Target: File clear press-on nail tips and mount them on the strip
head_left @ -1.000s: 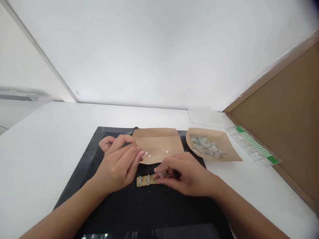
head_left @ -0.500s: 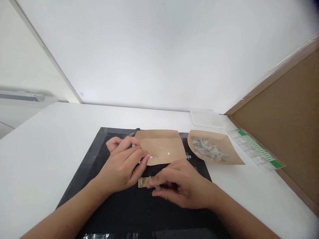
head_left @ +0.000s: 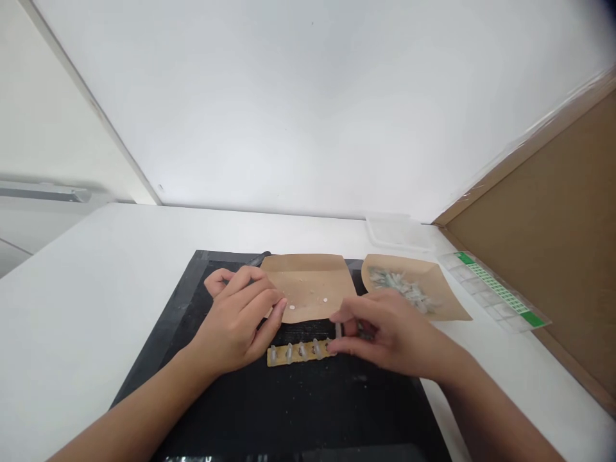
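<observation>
A narrow yellow strip point(head_left: 295, 353) lies on the black mat, with several small translucent pieces standing in a row along it. At its right end is my right hand point(head_left: 385, 333), thumb and forefinger closed about a small translucent piece point(head_left: 338, 330); its fingers hide that end of the strip. My left hand point(head_left: 240, 321) hovers over the near left corner of a brown paper sheet point(head_left: 308, 276), thumb and fingertips pinched together. Whatever lies between those fingertips is too small to make out. A few tiny white discs point(head_left: 325, 299) rest on the sheet.
Right of the sheet, a brown paper tray point(head_left: 447, 305) holds a heap of translucent pieces point(head_left: 404, 285). A clear compartment box with a green label point(head_left: 500, 292) leans by the brown panel point(head_left: 543, 192). A clear lid point(head_left: 399, 231) lies behind, and a dark tool point(head_left: 260, 258) behind the left hand.
My right hand has moved right along the yellow strip to its far end, uncovering the row of translucent pieces. The left hand stays nearly still.
</observation>
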`<state>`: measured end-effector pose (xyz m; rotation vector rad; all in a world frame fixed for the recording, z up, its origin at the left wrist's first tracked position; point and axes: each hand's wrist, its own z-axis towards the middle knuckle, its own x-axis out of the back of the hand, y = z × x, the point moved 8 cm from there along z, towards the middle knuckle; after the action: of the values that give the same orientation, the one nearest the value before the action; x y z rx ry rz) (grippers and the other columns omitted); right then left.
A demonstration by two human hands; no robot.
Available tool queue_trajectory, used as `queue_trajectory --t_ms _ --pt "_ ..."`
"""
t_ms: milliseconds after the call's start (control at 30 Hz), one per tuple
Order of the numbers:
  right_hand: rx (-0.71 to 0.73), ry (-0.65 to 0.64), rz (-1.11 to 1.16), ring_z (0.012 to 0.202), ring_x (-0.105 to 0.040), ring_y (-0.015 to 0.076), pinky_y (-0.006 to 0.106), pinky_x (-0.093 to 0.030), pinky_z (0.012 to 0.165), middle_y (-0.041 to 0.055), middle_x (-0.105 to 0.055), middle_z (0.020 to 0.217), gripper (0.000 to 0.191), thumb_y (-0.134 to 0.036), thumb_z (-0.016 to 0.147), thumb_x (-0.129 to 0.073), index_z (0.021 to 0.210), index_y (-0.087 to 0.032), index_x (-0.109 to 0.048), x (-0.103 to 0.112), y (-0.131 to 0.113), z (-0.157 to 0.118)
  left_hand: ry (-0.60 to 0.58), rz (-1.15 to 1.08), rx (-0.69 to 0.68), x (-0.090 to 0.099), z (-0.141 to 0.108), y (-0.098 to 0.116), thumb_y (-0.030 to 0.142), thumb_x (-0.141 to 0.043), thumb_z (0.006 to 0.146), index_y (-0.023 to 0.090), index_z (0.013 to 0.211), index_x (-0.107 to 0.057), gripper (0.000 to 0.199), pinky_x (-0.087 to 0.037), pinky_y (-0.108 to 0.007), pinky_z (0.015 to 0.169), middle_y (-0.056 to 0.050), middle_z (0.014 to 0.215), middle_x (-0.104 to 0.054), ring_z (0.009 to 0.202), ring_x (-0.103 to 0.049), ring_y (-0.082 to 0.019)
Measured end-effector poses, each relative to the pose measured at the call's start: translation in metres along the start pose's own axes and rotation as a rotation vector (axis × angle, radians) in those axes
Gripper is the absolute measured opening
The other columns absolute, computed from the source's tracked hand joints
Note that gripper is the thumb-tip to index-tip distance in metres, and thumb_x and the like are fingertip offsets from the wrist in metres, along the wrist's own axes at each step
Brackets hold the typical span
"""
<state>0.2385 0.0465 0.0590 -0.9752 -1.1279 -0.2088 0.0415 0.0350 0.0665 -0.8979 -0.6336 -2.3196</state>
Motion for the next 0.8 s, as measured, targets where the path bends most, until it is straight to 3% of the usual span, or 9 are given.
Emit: queue_trajectory --t_ms 67,167,400,567,800 --pt "-0.144 -0.102 -0.060 0.058 -0.060 0.0125 0.025 -0.036 0.058 -0.0064 -0.070 0.066 0.028 -0.047 0.089 -0.082 0.099 -0.025 -0.067 0.005 0.020 -0.007 0.031 0.002 0.028 0.003 0.000 -0.002 0.011 -0.057 0.097 0.019 0.090 -0.063 0.012 -0.026 -0.045 0.079 -0.003 0.083 -0.071 0.090 -0.060 -0.025" --pt "-0.288 -0.146 -0.109 0.056 -0.059 0.0137 0.026 -0.033 0.056 -0.0067 -0.067 0.062 0.027 -0.045 0.086 -0.083 0.093 -0.025 -0.066 0.012 0.040 -0.016 0.088 0.021 0.072 0.007 0.000 -0.006 0.011 -0.056 0.098 0.019 0.092 -0.063 0.012 -0.026 -0.045 0.079 -0.004 0.085 -0.072 0.090 -0.060 -0.025" --pt "-0.430 -0.222 -0.135 0.060 -0.063 0.0168 0.028 -0.034 0.055 -0.0048 -0.070 0.063 0.030 -0.047 0.075 -0.090 0.086 -0.026 -0.072 0.012 0.049 -0.026 0.083 0.031 0.085 0.003 -0.005 -0.012 0.013 -0.056 0.099 0.019 0.091 -0.064 0.013 -0.026 -0.046 0.078 -0.005 0.084 -0.072 0.092 -0.059 -0.026" --pt "-0.459 -0.232 -0.143 0.059 -0.063 0.0183 0.029 -0.033 0.051 -0.0033 -0.069 0.062 0.030 -0.046 0.072 -0.092 0.084 -0.025 -0.074 0.010 0.053 -0.029 0.071 0.020 0.123 -0.001 -0.010 -0.016 0.015 -0.048 0.104 0.020 0.096 -0.065 0.019 -0.033 -0.047 0.084 -0.006 0.089 -0.072 0.093 -0.058 -0.026" --pt "-0.427 -0.181 -0.131 0.056 -0.061 0.0173 0.029 -0.035 0.051 -0.0026 -0.069 0.064 0.026 -0.045 0.082 -0.085 0.097 -0.026 -0.077 0.012 0.059 -0.028 0.191 -0.062 0.195 0.006 -0.014 -0.021 0.014 -0.045 0.104 0.020 0.105 -0.061 0.018 -0.048 -0.040 0.084 -0.007 0.099 -0.067 0.094 -0.064 -0.023"
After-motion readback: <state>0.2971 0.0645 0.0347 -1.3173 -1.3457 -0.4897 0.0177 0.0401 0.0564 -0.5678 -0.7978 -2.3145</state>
